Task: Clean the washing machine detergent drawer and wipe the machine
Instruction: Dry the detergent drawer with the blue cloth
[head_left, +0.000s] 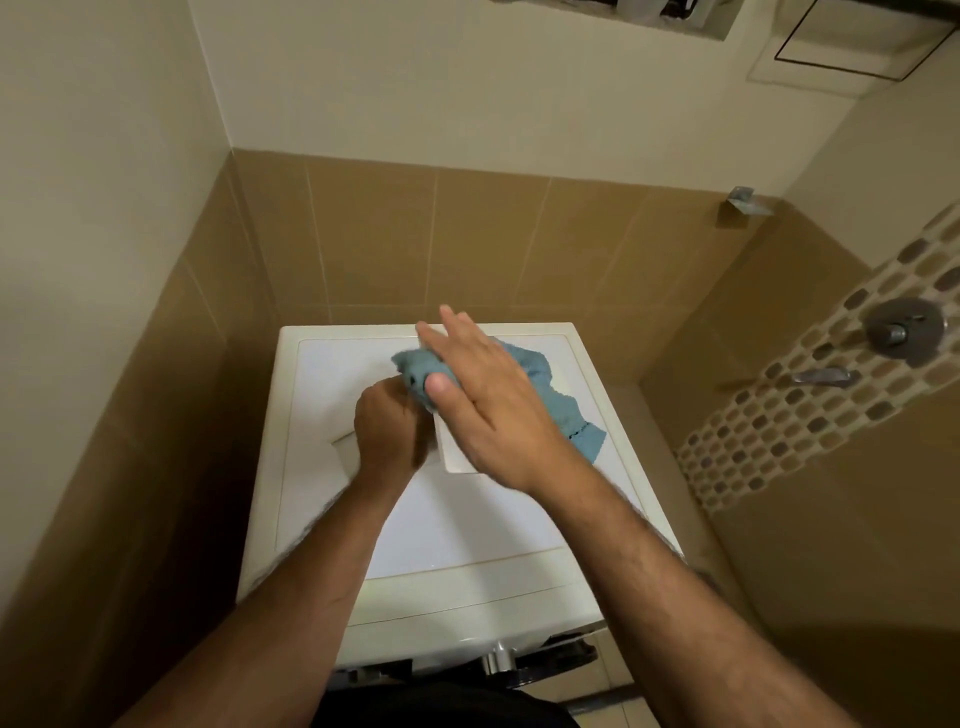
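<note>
While both forearms are reaching over the washer (457, 525), the left hand (387, 434) is clenching a white drawer part (457, 441) on the lid, and the right hand (488, 395), fingers straight, is pressing a blue cloth (540, 384) against it, thumb tucked into the folds. Tiles (467, 234) are rising behind.

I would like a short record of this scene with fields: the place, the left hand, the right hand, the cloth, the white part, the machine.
place: tiled bathroom corner, brown wall tiles behind
left hand: fingers curled, gripping the white part
right hand: fingers straight, resting on the cloth
cloth: blue, bunched, lying over the white part
white part: probably the detergent drawer, held above the machine top, mostly hidden
washing machine: white, seen from above
shower valve: on the right wall
</note>
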